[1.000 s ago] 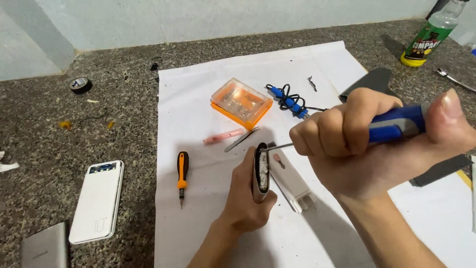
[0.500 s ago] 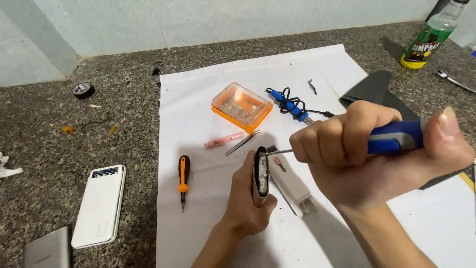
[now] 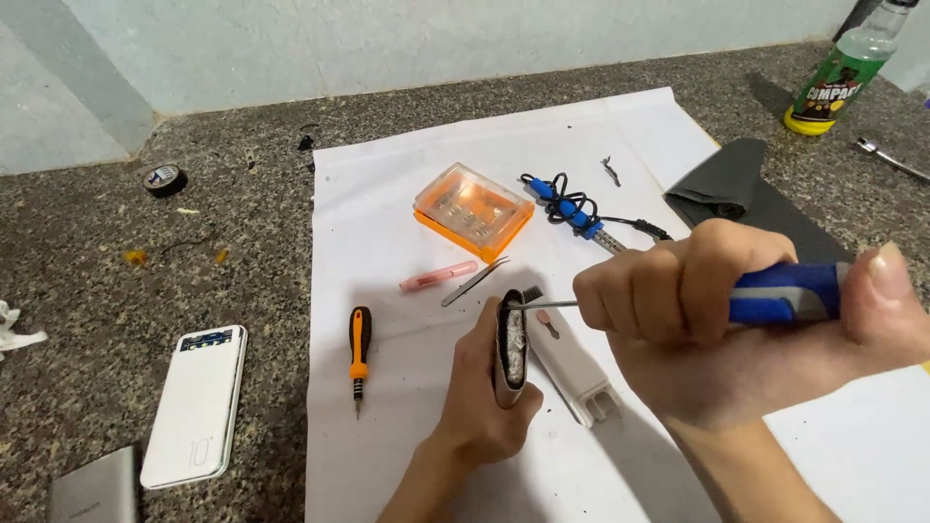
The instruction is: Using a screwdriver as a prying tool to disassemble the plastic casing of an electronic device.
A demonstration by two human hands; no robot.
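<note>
Two hands engaged, frame centre. Opened grey device (image 3: 511, 349) gripped upright by left hand (image 3: 481, 397). Blue-handled screwdriver (image 3: 785, 292) clenched in right hand (image 3: 717, 320), tip at device's top edge. Prying step judged underway; steady leverage required next.

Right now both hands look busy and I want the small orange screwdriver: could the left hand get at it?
Probably yes: the orange screwdriver lies uncovered beside the left hand, but that hand holds the open casing.
</note>
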